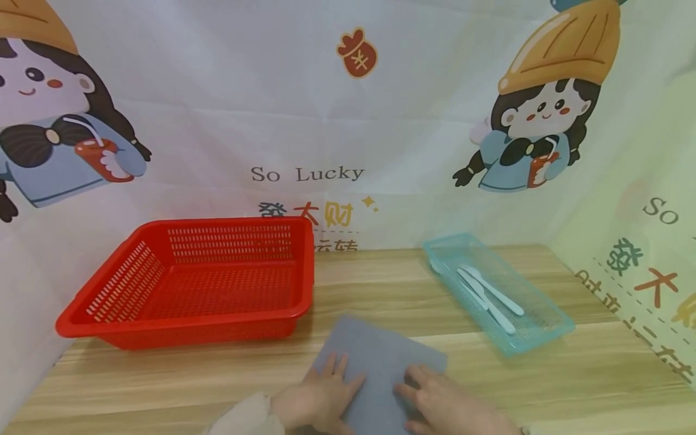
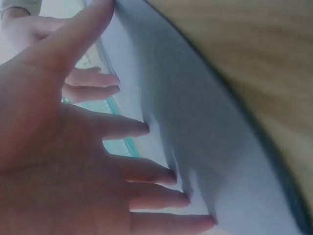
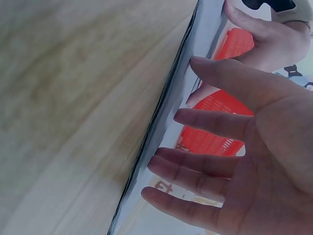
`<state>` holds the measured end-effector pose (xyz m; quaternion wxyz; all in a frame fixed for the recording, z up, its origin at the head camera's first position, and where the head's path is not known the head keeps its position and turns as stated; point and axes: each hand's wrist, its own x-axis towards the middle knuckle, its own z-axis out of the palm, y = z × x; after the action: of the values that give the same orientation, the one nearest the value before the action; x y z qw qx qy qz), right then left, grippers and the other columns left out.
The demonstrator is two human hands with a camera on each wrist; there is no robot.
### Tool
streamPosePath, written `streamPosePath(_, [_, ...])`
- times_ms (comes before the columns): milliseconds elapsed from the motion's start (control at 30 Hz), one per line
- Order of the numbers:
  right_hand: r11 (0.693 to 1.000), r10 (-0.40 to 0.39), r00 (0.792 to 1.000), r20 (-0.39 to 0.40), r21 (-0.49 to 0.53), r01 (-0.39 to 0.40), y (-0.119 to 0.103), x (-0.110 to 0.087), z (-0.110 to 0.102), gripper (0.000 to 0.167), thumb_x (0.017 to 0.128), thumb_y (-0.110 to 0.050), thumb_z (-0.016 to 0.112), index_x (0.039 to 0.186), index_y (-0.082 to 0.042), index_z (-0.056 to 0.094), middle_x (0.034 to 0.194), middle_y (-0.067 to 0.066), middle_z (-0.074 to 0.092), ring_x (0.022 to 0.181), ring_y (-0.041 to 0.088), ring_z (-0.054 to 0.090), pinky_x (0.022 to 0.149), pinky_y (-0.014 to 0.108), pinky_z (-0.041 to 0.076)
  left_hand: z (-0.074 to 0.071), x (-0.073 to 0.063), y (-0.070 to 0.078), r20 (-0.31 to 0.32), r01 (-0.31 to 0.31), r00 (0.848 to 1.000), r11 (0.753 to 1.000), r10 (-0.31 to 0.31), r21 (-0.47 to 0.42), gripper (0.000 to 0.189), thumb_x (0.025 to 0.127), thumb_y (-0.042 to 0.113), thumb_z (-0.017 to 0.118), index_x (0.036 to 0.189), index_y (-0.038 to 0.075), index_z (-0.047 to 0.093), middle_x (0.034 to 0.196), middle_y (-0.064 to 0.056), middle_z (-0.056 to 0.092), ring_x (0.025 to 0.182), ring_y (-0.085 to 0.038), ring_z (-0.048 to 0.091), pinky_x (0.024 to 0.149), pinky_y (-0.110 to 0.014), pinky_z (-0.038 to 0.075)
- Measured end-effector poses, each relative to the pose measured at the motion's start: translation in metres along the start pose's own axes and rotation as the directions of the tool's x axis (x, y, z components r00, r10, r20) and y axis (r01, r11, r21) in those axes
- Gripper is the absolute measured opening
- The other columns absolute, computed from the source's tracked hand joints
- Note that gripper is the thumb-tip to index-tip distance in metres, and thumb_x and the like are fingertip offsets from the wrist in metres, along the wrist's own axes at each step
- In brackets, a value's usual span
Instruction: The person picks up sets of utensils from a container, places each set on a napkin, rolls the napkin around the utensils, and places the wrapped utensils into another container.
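Grey sheet [image 1: 383, 350], one, lying askew on the wood-grain table [image 1: 370, 284] at the near middle of my head view; its near end runs beyond the frame. Layers: I cannot tell whether single or folded. Edge: dark in both wrist views.

Left hand [image 1: 321, 396], one: fingers long and spread wide, tips touching the sheet's left part, nothing pinched that I can see.

Right hand [image 1: 443, 399], one: fingers apart and only slightly bent, tips touching the sheet's right part; I read a loose, wide hand, holding nothing.

Red basket [image 1: 190, 329], one, slotted, upright, beyond the sheet to the left, apart from it.

Blue tray [image 1: 508, 347], one, set at a slant to the right, apart from the sheet. Contents: white cutlery [image 1: 500, 319], several pieces.

Risks, in my judgement: the sheet may skid or turn if one hand pushes harder than the other, since neither grips it. Fingers dragged inward could ruck the surface between them. An edge could spring up if pressure leaves one side. A wide sweep to the right might knock the tray.
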<state>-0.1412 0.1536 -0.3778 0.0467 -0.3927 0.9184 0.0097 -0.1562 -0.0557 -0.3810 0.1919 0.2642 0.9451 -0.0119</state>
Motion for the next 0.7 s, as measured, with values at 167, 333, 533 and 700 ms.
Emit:
streamPosePath(167, [0.999, 0.009, 1.000, -0.018, 0.048, -0.008, 0.001, 0.001, 0.001, 0.038, 0.081, -0.036, 0.062, 0.109, -0.010, 0.060, 0.097, 0.003, 0.052, 0.081, 0.011, 0.054, 0.069, 0.025, 0.048, -0.005, 0.002, -0.007, 0.005, -0.058, 0.998, 0.998, 0.058, 0.015, 0.089, 0.061, 0.054, 0.072, 0.136, 0.022, 0.036, 0.142, -0.017, 0.026, 0.130, -0.036, 0.022, 0.097, -0.051, 0.033])
streamPosePath(333, [0.997, 0.008, 0.998, -0.058, 0.080, -0.003, 0.004, 0.003, 0.001, 0.033, 0.082, -0.034, 0.060, 0.105, -0.009, 0.061, 0.090, -0.002, 0.049, 0.074, 0.006, 0.050, 0.065, 0.023, 0.045, -0.012, 0.007, -0.014, 0.032, -0.098, 0.995, 0.995, 0.099, -0.033, 0.093, 0.059, 0.052, 0.074, 0.137, 0.023, 0.033, 0.144, -0.016, 0.022, 0.132, -0.035, 0.018, 0.101, -0.051, 0.026])
streamPosePath(533, [0.993, 0.029, 0.997, -0.071, 0.114, -0.021, 0.004, 0.002, 0.002, 0.037, 0.083, -0.035, 0.060, 0.108, -0.009, 0.059, 0.112, 0.009, 0.052, 0.098, 0.023, 0.055, 0.081, 0.035, 0.047, -0.015, 0.012, -0.016, 0.029, -0.101, 0.994, 0.994, 0.102, -0.037, 0.096, 0.055, 0.048, 0.077, 0.137, 0.024, 0.034, 0.145, -0.012, 0.022, 0.132, -0.033, 0.018, 0.101, -0.051, 0.024])
streamPosePath(700, [0.990, 0.041, 0.998, -0.048, 0.137, -0.034, 0.005, 0.003, 0.002, 0.040, 0.082, -0.035, 0.061, 0.113, -0.009, 0.056, 0.123, 0.015, 0.048, 0.110, 0.032, 0.049, 0.087, 0.043, 0.044, -0.017, 0.017, -0.017, 0.025, -0.095, 0.995, 0.995, 0.096, -0.009, 0.099, 0.053, 0.045, 0.080, 0.137, 0.020, 0.034, 0.145, -0.011, 0.024, 0.132, -0.032, 0.018, 0.100, -0.051, 0.027])
